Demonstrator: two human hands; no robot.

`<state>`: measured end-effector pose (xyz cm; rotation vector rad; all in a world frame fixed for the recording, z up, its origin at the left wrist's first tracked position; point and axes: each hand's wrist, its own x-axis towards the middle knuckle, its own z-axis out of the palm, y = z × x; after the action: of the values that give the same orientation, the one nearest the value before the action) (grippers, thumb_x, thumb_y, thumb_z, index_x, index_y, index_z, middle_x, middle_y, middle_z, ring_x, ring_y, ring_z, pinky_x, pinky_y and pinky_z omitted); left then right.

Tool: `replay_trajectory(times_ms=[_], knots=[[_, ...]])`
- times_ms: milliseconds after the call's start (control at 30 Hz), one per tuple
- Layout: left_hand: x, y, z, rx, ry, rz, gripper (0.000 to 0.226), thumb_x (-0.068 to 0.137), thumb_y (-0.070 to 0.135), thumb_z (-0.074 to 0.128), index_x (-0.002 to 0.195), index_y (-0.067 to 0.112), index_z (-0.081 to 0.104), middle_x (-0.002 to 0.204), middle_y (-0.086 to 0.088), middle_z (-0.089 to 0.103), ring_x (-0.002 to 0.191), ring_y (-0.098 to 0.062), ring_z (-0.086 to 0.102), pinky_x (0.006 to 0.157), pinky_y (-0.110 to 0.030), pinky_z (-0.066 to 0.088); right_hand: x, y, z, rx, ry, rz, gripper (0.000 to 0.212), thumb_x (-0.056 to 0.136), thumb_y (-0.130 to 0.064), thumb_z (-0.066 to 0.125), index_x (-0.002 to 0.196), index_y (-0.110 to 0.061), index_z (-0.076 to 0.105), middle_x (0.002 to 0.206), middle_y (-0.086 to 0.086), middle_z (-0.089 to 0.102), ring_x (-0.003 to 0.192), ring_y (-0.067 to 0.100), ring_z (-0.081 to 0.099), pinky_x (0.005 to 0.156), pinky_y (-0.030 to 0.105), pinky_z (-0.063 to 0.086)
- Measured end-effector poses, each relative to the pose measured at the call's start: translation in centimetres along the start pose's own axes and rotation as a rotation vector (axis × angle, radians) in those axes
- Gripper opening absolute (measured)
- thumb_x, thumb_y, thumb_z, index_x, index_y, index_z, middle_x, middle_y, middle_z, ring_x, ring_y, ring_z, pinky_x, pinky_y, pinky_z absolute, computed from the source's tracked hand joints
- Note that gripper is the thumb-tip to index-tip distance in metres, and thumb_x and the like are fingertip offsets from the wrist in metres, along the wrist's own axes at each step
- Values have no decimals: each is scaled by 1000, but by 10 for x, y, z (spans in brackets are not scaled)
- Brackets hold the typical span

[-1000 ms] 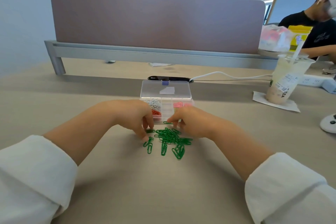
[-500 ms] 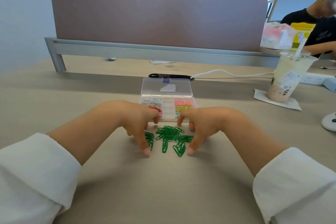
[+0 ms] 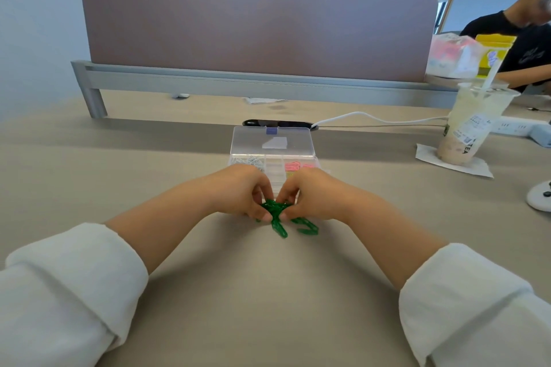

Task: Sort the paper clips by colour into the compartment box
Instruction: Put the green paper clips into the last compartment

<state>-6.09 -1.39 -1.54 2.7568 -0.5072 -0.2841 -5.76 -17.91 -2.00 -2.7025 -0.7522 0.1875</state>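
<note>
A: Head view, quick. What do you see?

B: I see left hand (image 3: 244,192) and right hand (image 3: 310,195) both pinched closed on the green paper clips (image 3: 275,211), one bunch squeezed between them at table centre, just at 6 o'clock of the compartment box (image 3: 272,162). Lid up; silver clips in its 10 o'clock cell, pink at 2 o'clock.

A: Risks?

B: Stray clips (image 3: 305,225) lie at 5 o'clock of the bunch, outside the grip, so I'd say they get missed. The bunch looks tangled: my guess is some drop on the lift or spill into a neighbouring cell.
</note>
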Motion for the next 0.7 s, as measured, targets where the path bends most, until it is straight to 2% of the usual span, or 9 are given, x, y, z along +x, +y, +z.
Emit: replay_trajectory(times_ms=[133,233,333,400,467,567,700], knots=[[1,0,1,38,16,18,28,73,31,76,97,19,66,78,10,55,85,-17,60,60,-16,39,0,3,0,6,37,-23,23,78,-20,73,100,-15,73,87,-1,62,72,10,49,59,16,37],[2,0,0,66,36,32,24,74,30,75,92,16,67,78,6,57,84,-17,58,60,-17,37,-1,7,-4,17,58,-17,18,78,-19,73,96,-16,74,80,-6,61,67,3,49,61,15,39],[2,-1,-1,64,56,35,26,74,29,76,95,16,69,76,9,57,79,-13,57,55,-13,37,-2,14,-10,75,102,-8,13,78,-17,73,91,-16,75,74,-11,61,61,-2,51,56,3,39],[2,-2,-1,66,71,35,30,73,29,76,99,15,69,75,10,55,79,-14,57,56,-14,39,-2,19,-15,143,179,6,10,78,-17,73,87,-15,75,67,-15,60,56,-5,52,54,-1,39],[3,-1,0,73,82,40,31,74,28,76,101,14,69,75,9,54,73,-12,56,58,-16,41,0,25,-17,215,303,10,8,79,-17,73,86,-15,75,67,-15,61,56,-5,54,55,1,39],[3,0,0,73,93,62,27,76,27,74,100,14,70,72,10,54,60,0,47,54,-12,37,5,32,-12,261,488,-2,6,81,-16,70,86,-15,74,72,-13,63,62,2,52,60,5,39],[2,2,0,41,93,84,23,76,26,74,97,16,72,67,14,54,57,2,47,53,-11,36,8,42,0,179,516,-15,12,82,-9,68,91,-10,75,87,3,69,69,10,53,74,19,45]])
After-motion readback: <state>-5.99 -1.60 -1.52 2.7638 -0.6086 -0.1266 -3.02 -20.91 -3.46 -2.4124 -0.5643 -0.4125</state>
